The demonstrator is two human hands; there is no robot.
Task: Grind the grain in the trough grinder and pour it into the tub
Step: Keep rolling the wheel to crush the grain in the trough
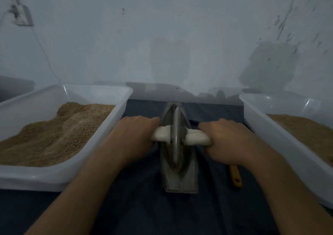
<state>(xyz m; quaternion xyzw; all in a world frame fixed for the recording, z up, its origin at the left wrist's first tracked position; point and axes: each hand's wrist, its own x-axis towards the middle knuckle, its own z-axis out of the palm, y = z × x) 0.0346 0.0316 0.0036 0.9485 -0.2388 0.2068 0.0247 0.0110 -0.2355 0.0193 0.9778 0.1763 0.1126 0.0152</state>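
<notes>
The grinding wheel is held by both hands in the trough grinder.

On the dark tabletop an orange handle is seen beside the trough grinder. The white handle of the wheel is grasped by the clenched fingers of the left hand and the right hand. Brown grain is kept in the left tub; more lies in the right tub.

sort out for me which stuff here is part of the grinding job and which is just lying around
In the job:
- trough grinder and its wheel
- white handle, gripped by left hand and right hand
- left tub and right tub, both holding grain

Lying about:
- orange handle on the dark cloth
- wall socket with cable
</notes>
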